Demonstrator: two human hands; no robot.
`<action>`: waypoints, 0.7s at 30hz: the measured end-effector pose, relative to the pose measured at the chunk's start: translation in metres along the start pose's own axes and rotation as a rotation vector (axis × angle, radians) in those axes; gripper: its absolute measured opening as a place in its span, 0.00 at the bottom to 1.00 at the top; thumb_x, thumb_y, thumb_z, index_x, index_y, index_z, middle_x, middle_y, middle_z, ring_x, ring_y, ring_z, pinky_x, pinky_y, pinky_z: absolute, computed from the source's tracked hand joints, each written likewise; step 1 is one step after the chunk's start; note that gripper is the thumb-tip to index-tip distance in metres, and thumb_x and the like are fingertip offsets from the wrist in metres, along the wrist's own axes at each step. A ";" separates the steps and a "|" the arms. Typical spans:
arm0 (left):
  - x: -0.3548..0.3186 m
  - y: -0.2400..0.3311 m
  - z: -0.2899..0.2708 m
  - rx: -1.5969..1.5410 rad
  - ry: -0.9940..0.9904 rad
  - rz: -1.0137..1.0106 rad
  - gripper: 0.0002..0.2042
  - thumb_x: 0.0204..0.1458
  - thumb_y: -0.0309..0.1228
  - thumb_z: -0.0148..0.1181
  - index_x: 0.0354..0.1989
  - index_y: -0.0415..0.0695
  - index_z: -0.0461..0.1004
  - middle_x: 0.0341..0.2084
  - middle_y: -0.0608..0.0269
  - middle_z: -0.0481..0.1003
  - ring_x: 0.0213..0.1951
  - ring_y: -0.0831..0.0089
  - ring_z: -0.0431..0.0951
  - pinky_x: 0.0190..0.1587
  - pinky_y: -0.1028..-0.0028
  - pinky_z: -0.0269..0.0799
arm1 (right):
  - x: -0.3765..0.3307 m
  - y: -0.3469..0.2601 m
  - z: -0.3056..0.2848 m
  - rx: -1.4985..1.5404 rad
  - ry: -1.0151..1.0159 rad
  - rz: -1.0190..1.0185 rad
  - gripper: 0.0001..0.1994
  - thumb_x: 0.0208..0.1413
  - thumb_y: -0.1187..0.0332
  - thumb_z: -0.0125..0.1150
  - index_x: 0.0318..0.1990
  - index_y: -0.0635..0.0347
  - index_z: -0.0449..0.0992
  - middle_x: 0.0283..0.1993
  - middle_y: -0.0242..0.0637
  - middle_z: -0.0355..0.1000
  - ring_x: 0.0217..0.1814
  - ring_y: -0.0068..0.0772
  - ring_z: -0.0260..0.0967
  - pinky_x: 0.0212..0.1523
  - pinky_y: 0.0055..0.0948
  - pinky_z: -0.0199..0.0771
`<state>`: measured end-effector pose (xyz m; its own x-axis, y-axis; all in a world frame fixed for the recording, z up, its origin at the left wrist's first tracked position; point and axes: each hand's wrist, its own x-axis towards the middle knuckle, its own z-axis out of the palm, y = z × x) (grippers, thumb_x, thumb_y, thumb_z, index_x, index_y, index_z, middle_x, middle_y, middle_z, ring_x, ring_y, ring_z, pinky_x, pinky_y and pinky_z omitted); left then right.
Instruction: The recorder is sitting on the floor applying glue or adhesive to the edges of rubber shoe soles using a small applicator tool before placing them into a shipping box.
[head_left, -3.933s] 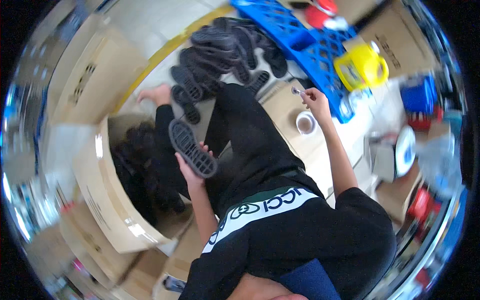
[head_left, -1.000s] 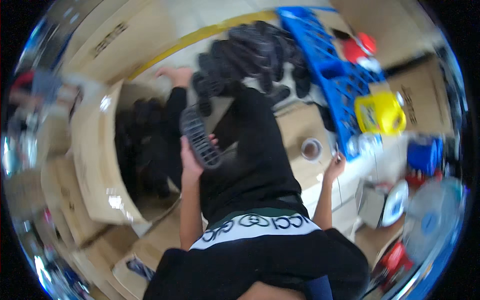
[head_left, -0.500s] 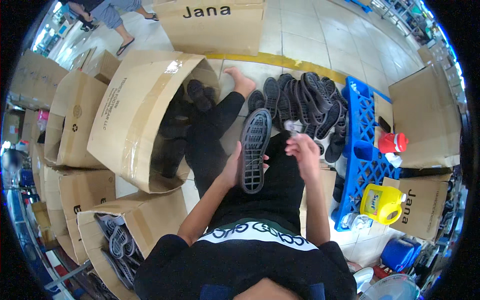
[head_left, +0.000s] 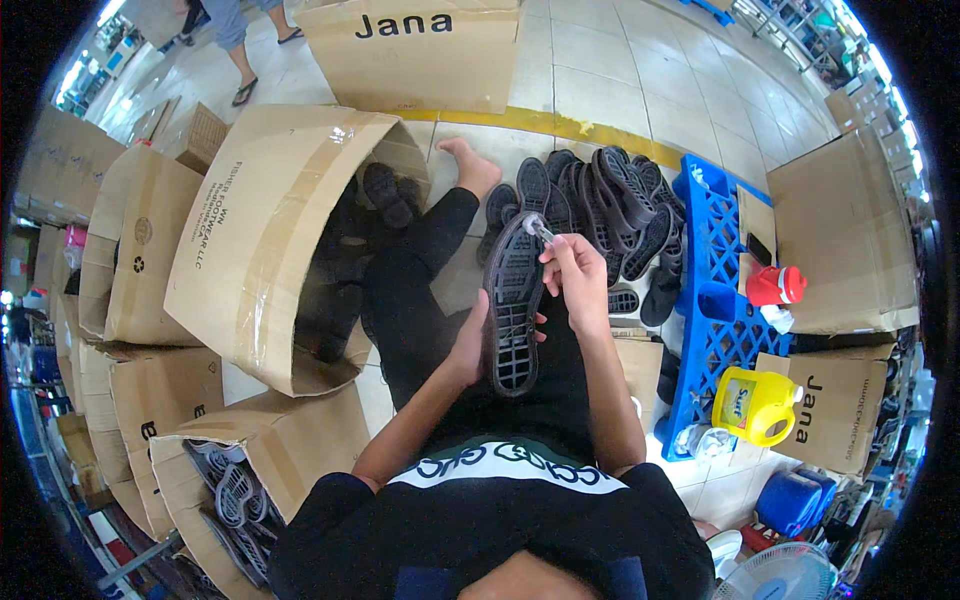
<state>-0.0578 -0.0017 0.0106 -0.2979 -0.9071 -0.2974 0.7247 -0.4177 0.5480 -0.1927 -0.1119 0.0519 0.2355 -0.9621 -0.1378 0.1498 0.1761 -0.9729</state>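
Note:
A dark grey shoe sole point(head_left: 514, 310) stands lengthwise over my lap, its hollow gridded side facing up. My left hand point(head_left: 468, 345) grips it around the lower half, thumb on the left edge and fingertips showing on the right. In my right hand point(head_left: 580, 275) is a thin pale tool with a whitish tip point(head_left: 534, 226), pinched between thumb and fingers. That tip touches or hovers just over the sole's toe end; I cannot tell which. Its exact kind is too small to make out. Several more dark soles point(head_left: 620, 200) lie crowded together on the floor beyond my right hand.
On my left a large tipped carton point(head_left: 250, 220) holds dark soles; a lower open carton point(head_left: 310, 425) holds more. To the right lies a blue plastic pallet point(head_left: 703, 325) with a red container point(head_left: 775, 287), a phone point(head_left: 760, 248) and a yellow jug point(head_left: 740, 400). A person walks at the far left.
My right hand has moved left, bringing the tool's whitish tip to the sole's toe end. My left hand keeps its hold, and the sole has shifted slightly. The walking person has moved a little.

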 end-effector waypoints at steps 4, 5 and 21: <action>0.000 0.001 0.001 0.015 0.029 0.004 0.38 0.60 0.63 0.23 0.60 0.42 0.63 0.46 0.50 0.73 0.46 0.59 0.76 0.49 0.63 0.72 | -0.001 -0.003 -0.001 -0.059 -0.027 0.067 0.11 0.66 0.66 0.49 0.36 0.64 0.71 0.29 0.32 0.71 0.20 0.16 0.63 0.17 0.16 0.60; 0.000 0.001 0.001 0.017 0.029 0.009 0.38 0.60 0.63 0.23 0.60 0.42 0.63 0.46 0.50 0.73 0.45 0.59 0.77 0.49 0.63 0.72 | -0.002 -0.003 -0.002 -0.061 -0.056 0.060 0.11 0.66 0.65 0.48 0.36 0.64 0.71 0.28 0.32 0.70 0.21 0.16 0.63 0.17 0.16 0.60; 0.001 0.028 0.003 -0.074 0.053 0.159 0.36 0.62 0.59 0.25 0.59 0.37 0.63 0.46 0.47 0.74 0.47 0.61 0.76 0.52 0.64 0.71 | -0.069 -0.028 -0.012 -0.669 -0.747 -0.286 0.05 0.58 0.72 0.55 0.37 0.65 0.72 0.30 0.44 0.69 0.32 0.46 0.70 0.35 0.33 0.70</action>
<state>-0.0400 -0.0148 0.0280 -0.1444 -0.9565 -0.2536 0.8046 -0.2627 0.5326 -0.2245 -0.0526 0.0861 0.8437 -0.5352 0.0417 -0.2157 -0.4091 -0.8866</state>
